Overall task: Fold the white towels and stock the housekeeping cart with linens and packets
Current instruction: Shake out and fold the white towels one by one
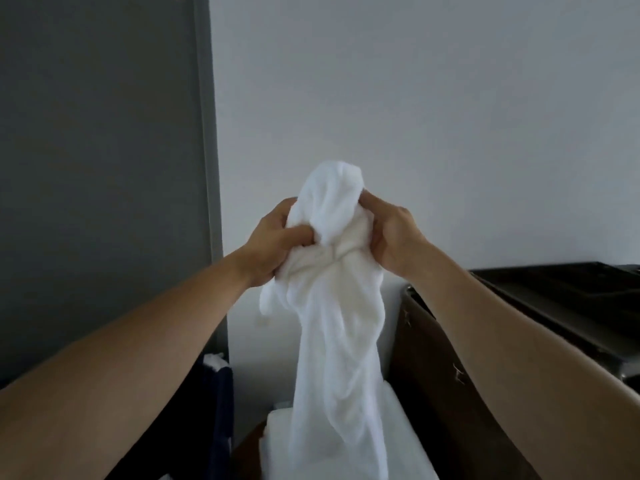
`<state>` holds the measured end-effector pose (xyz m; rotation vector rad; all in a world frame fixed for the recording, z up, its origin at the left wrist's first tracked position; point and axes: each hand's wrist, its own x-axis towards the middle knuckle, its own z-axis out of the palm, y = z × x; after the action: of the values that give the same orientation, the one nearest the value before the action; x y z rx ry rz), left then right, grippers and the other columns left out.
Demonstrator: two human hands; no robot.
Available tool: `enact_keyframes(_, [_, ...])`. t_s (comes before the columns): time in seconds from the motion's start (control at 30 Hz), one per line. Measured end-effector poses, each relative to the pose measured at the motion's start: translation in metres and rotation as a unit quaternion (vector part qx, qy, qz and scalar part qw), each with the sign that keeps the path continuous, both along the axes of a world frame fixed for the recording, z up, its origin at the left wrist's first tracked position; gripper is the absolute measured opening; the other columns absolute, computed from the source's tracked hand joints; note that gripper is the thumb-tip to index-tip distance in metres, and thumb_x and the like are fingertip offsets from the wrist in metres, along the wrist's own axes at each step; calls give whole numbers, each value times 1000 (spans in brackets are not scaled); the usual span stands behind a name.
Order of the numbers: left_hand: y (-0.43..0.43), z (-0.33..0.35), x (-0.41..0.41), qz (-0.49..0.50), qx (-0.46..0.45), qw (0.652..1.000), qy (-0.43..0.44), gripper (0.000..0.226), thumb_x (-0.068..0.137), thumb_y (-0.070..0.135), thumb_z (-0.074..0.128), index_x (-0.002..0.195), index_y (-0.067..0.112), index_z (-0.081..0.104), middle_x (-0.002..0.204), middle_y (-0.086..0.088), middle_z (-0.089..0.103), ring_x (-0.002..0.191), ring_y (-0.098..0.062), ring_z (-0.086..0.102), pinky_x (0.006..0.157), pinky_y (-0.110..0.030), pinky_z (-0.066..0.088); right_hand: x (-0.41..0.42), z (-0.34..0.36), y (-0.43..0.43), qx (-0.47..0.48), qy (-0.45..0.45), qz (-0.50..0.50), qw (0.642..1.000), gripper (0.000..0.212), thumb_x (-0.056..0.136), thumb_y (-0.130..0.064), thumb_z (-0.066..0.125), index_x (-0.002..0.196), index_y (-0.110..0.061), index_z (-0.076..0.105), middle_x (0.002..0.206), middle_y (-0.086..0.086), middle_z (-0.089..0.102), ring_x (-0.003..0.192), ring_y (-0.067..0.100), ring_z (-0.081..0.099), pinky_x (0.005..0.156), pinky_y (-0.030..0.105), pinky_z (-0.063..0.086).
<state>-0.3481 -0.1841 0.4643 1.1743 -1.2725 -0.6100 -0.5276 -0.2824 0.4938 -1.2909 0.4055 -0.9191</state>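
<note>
A white towel point(337, 323) hangs bunched and unfolded in front of me, held up at chest height. My left hand point(273, 242) grips its upper left side, and my right hand point(393, 237) grips its upper right side. The towel's top bulges above both hands, and its long tail drops down onto a stack of white linen point(408, 441) at the bottom of the view.
A dark brown cart or cabinet point(460, 393) stands to the right, with a black tray-like top point(571, 292). A grey door or panel point(104, 150) fills the left. A dark blue cloth point(221, 410) hangs at lower left. The white wall point(415, 98) lies straight ahead.
</note>
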Motion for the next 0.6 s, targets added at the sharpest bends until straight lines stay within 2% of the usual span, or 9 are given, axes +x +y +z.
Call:
enact_keyframes(0.1, [-5, -52, -15, -36, 70, 996, -34, 69, 70, 20, 77, 130, 40, 52, 125, 5, 65, 111, -19, 66, 90, -44, 58, -22, -45, -24, 47, 105, 124, 986, 53, 89, -46, 64, 122, -4, 70, 127, 18, 66, 121, 34, 61, 106, 48, 47])
enact_keyframes(0.17, [-5, -86, -28, -58, 118, 985, -110, 70, 73, 29, 82, 130, 52, 48, 125, 20, 63, 113, -4, 63, 90, -31, 56, -29, -83, -38, 99, 148, 120, 977, 51, 91, -38, 63, 125, 0, 66, 124, 20, 67, 119, 35, 62, 103, 46, 48])
enact_keyframes(0.2, [-6, -103, -34, -66, 149, 973, -163, 71, 76, 30, 82, 131, 56, 44, 125, 26, 61, 115, 3, 60, 91, -26, 54, -30, -105, -43, 123, 172, 89, 973, 43, 93, -27, 63, 123, 3, 64, 120, 20, 68, 111, 33, 66, 94, 42, 53])
enact_keyframes(0.27, [-12, -139, -45, -75, 233, 933, -265, 78, 81, 27, 81, 142, 48, 37, 136, 22, 54, 124, 1, 53, 100, -29, 49, -32, -146, -51, 109, 244, 24, 963, 21, 92, -11, 64, 108, 3, 65, 108, 17, 69, 93, 28, 67, 78, 35, 54])
enact_keyframes(0.33, [-19, -169, -51, -75, 350, 872, -333, 88, 79, 28, 81, 151, 37, 30, 146, 13, 47, 134, -12, 46, 110, -38, 42, -38, -173, -62, 4, 328, -2, 944, 12, 87, -9, 72, 94, -2, 67, 95, 14, 67, 84, 25, 62, 72, 35, 49])
enact_keyframes(0.4, [-23, -180, -53, -95, 454, 833, -300, 91, 76, 28, 83, 152, 34, 32, 151, 7, 45, 138, -19, 42, 112, -44, 40, -46, -175, -75, -66, 347, 27, 935, 13, 83, -11, 77, 89, -5, 67, 83, 11, 65, 75, 21, 59, 69, 34, 48])
enact_keyframes(0.43, [-26, -177, -55, -115, 472, 840, -241, 89, 75, 27, 84, 150, 35, 36, 149, 7, 47, 137, -18, 44, 111, -44, 41, -49, -171, -83, -81, 338, 45, 937, 12, 83, -11, 77, 86, -6, 67, 80, 9, 65, 73, 19, 60, 69, 34, 49])
enact_keyframes(0.5, [-34, -164, -65, -115, 438, 883, -122, 87, 74, 29, 86, 145, 45, 38, 142, 13, 52, 131, -12, 49, 110, -41, 43, -55, -157, -93, -127, 320, 87, 935, 12, 83, -12, 78, 81, -9, 67, 76, 4, 67, 71, 16, 62, 70, 30, 52])
enact_keyframes(0.6, [-53, -144, -88, -122, 380, 912, -97, 85, 78, 32, 85, 146, 41, 36, 140, 11, 55, 129, -11, 54, 109, -39, 44, -56, -142, -96, -159, 254, 153, 942, 10, 82, -13, 79, 77, -12, 70, 75, 2, 70, 72, 15, 68, 70, 27, 58])
